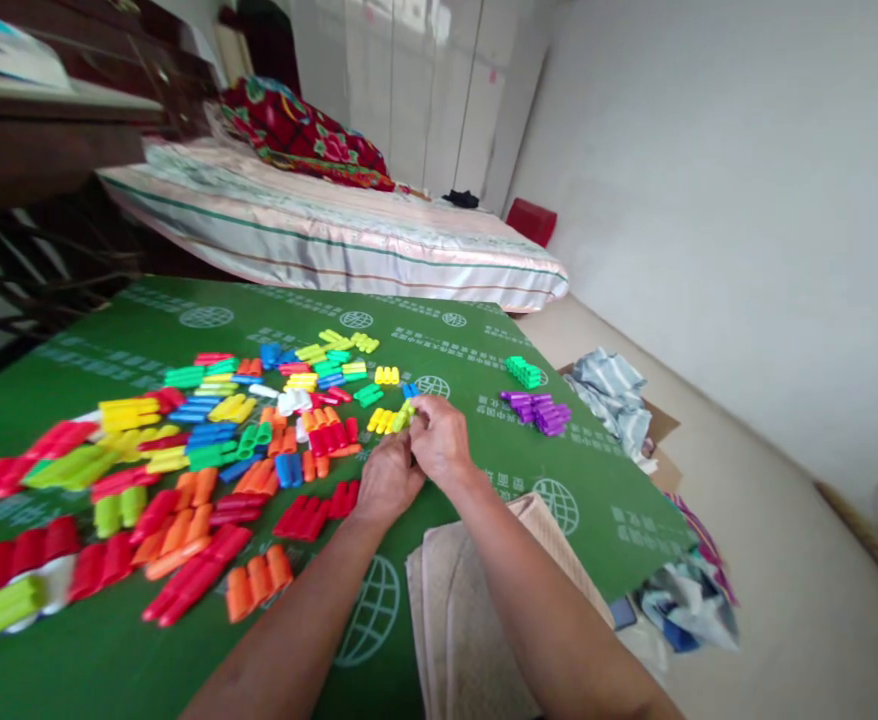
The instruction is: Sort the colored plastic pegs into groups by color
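My left hand [386, 482] and my right hand [439, 438] meet over the green mat [439, 345], fingers pinched together. The right hand's fingertips close on a yellow-green plastic piece [404, 413] beside a small row of yellow pieces [380, 420]. My left hand presses against the right with curled fingers; what it grips is hidden. Many coloured plastic pieces [206, 440] in red, orange, blue, green and yellow lie spread to the left of both hands.
A purple cluster [538, 410] and a green cluster [524, 371] lie apart at the mat's right. A folded beige towel [469, 610] lies under my forearms. Beyond the mat stands a bed [334, 230]; clothes and a box [619, 395] sit on the floor at right.
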Motion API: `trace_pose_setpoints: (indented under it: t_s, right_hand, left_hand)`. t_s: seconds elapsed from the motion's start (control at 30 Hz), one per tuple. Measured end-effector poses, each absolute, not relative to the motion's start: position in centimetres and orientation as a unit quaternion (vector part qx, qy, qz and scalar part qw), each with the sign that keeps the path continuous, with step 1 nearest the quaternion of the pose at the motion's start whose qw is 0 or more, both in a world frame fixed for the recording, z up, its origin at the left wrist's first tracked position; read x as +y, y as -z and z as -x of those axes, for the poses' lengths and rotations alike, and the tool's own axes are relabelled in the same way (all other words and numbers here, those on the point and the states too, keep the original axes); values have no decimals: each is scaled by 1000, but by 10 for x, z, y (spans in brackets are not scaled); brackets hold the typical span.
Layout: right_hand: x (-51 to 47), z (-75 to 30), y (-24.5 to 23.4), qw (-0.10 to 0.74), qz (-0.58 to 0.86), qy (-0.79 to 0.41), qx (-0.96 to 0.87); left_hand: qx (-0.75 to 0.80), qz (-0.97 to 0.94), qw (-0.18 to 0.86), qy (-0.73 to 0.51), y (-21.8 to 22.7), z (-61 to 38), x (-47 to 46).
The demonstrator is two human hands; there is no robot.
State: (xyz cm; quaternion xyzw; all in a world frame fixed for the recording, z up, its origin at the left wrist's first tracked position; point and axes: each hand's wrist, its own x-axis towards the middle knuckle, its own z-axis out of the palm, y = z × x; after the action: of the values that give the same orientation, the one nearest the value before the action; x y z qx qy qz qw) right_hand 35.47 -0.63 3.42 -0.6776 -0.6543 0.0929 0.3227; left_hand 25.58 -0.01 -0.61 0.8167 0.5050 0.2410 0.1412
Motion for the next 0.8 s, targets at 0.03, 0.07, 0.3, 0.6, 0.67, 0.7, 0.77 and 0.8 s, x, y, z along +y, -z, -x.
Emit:
trace_pose_setpoints:
  t_s: [0.03, 0.07, 0.3, 0.6, 0.67, 0.7, 0.77, 0.8]
  right_hand:
    - [-6, -354, -33, 322, 680, -94, -652]
    - [-6, -353, -32, 318, 683, -95, -650]
    - [-6, -344, -34, 287, 704, -83, -644]
    - [-15, -335, -22, 303, 710, -77, -631]
    - [-16, -335, -19, 307, 711, -78, -628]
    - [-16, -334, -18, 309, 711, -80, -627]
    - [-16, -334, -17, 311, 711, -85, -625]
    - [-16, -334, -16, 312, 712, -87, -624]
  left_hand:
    - [508, -817, 138, -236, 6, -256, 0]
    - [510, -817, 136, -232, 6, -256, 0]
    - [509, -820, 131, -224, 16, -256, 6]
    - [507, -816, 158, -229, 15, -252, 5]
    - [509, -813, 163, -231, 14, -252, 4]
    - [510, -812, 166, -231, 14, -252, 4]
    - [510, -810, 173, -232, 14, -251, 4]
    - [509, -810, 176, -233, 14, -251, 4]
